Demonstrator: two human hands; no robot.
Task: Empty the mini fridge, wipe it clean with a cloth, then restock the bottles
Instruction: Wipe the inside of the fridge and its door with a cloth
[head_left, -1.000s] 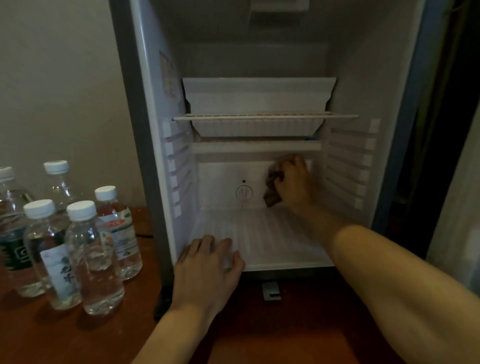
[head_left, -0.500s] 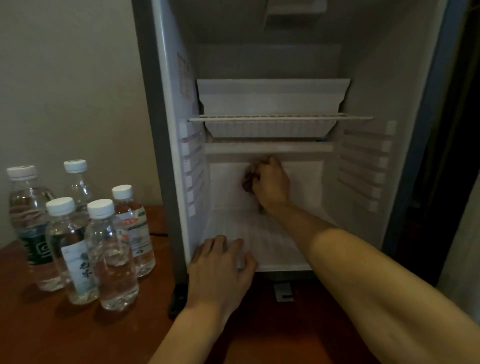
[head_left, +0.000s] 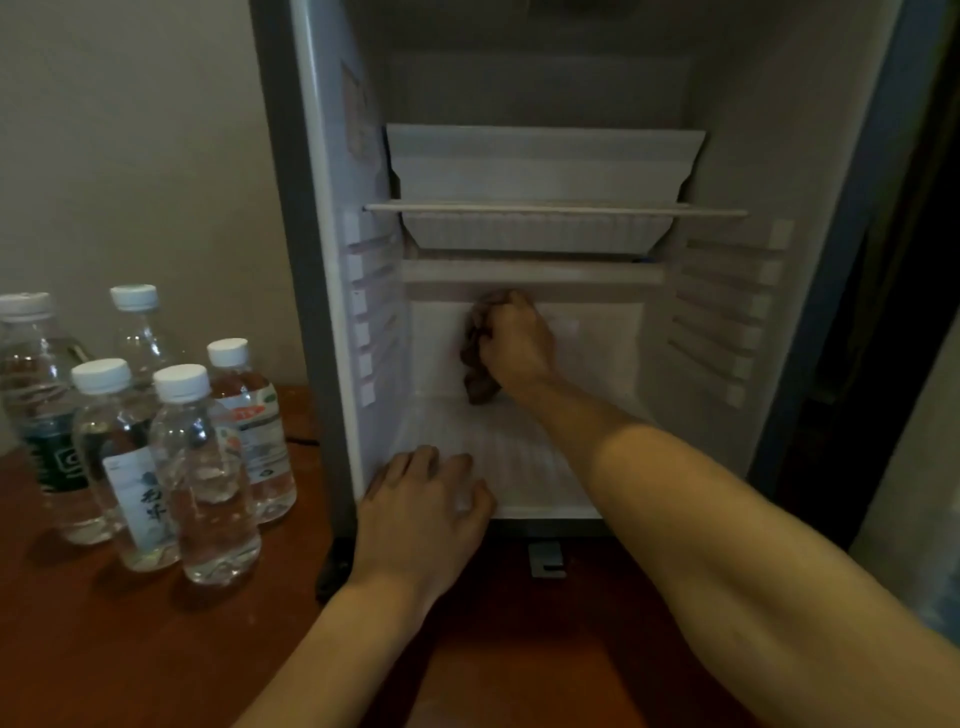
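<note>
Pressing cloth on fridge back wall, right hand grip

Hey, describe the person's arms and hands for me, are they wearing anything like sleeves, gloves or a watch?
Both forearms are bare as far as the picture shows: no sleeves reach into view. The left hand and right hand wear no gloves, and no watch, bracelet or ring shows on either wrist or on the fingers that can be seen.

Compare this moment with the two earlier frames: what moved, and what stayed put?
The right hand, gripping the cloth, slid left across the fridge's back wall. Its grip on the cloth is unchanged. The left hand stayed on the fridge floor's front edge, and the bottles stayed on the table.
</note>
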